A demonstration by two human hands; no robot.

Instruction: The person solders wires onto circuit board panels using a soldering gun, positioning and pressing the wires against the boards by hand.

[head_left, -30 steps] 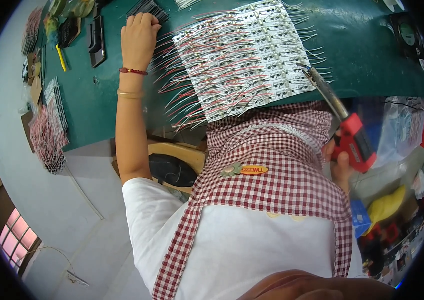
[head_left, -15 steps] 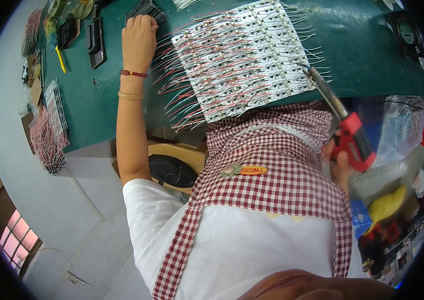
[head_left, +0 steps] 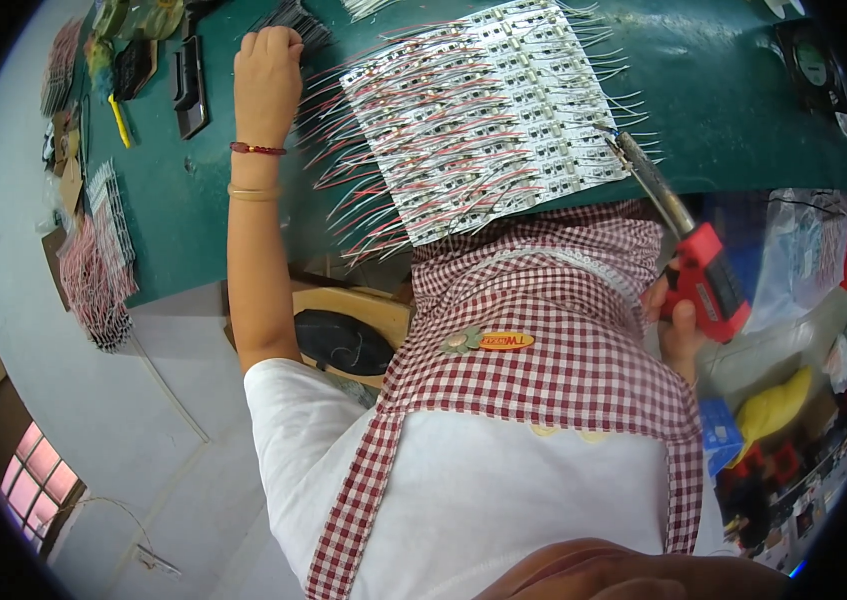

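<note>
My left hand [head_left: 269,85] reaches to the far side of the table, its fingers curled together beside a bundle of thin black wires [head_left: 302,25]. What sits between those fingertips, if anything, is hidden. In my right hand [head_left: 679,325] is a soldering gun [head_left: 712,285] with a red and black body. Its long metal barrel points up and left, with the tip over the right edge of a white circuit board panel [head_left: 554,95]. Rows of small components cover this panel. Red and white wires [head_left: 374,160] stick out from its left side, and pale wires from its right.
The panel lies on a green table [head_left: 744,110]. At the left edge hang bundled red and white wires [head_left: 94,260]. Farther back are a black tray-like holder [head_left: 189,90] and a yellow-handled brush [head_left: 121,122]. A black round-faced device [head_left: 814,65] lies far right.
My left hand has shifted slightly left and farther away, toward the black wires. My right hand and the soldering gun have hardly moved.
</note>
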